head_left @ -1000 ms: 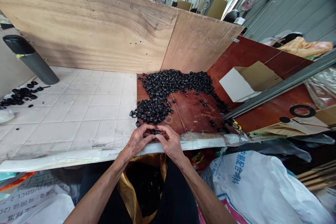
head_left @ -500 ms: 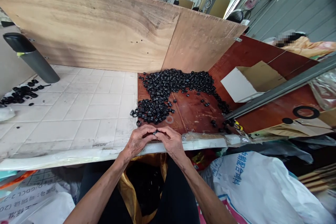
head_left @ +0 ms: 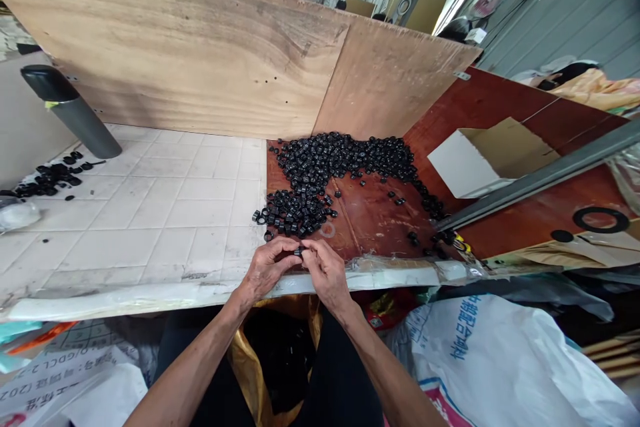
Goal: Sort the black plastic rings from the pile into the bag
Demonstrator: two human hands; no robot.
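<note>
My left hand (head_left: 266, 268) and my right hand (head_left: 326, 271) meet at the near edge of the bench, fingertips pinched together on a small black ring (head_left: 299, 252). Just beyond them lies a heap of several black rings (head_left: 320, 177) on a reddish-brown board (head_left: 375, 220), curving back toward the plywood wall (head_left: 200, 60). Between my forearms, under the bench edge, hangs a yellow bag (head_left: 280, 353) with dark contents.
A white tiled surface (head_left: 150, 213) spreads to the left, with a grey cylinder (head_left: 70, 110) and a small cluster of black parts (head_left: 53, 177) at its far left. A cardboard box (head_left: 480, 157) and a grey metal rail (head_left: 540, 177) stand right. White woven sacks (head_left: 500, 360) lie below.
Both hands stay pinched together at the bench edge. The fingers have closed in tighter on the black ring, and the view has drifted slightly.
</note>
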